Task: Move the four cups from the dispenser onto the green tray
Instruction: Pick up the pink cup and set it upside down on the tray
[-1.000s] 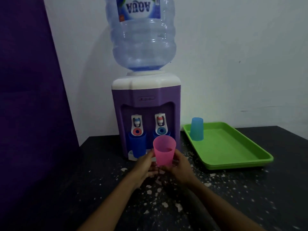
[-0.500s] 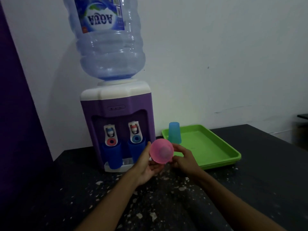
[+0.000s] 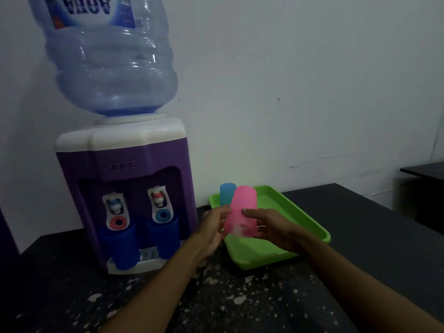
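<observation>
Since half a second ago, the pink cup has been turned from mouth-toward-the-camera to upside down, base up, and carried to the right so that it is now being held above the near-left part of the green tray. On the left, the purple dispenser is being topped by a large inverted water bottle, and two dark blue cups are being kept under its two taps, one beneath each. To the right of them, the left hand is being pressed against the pink cup's left side, its fingers curled around the wall. Behind the pink cup, a light blue cup is being seen inverted at the tray's far-left corner, partly hidden. The right hand is being closed on the pink cup's right side, thumb on the front and the other fingers behind. The whole scene is being carried by a dark speckled table set against a white wall.
</observation>
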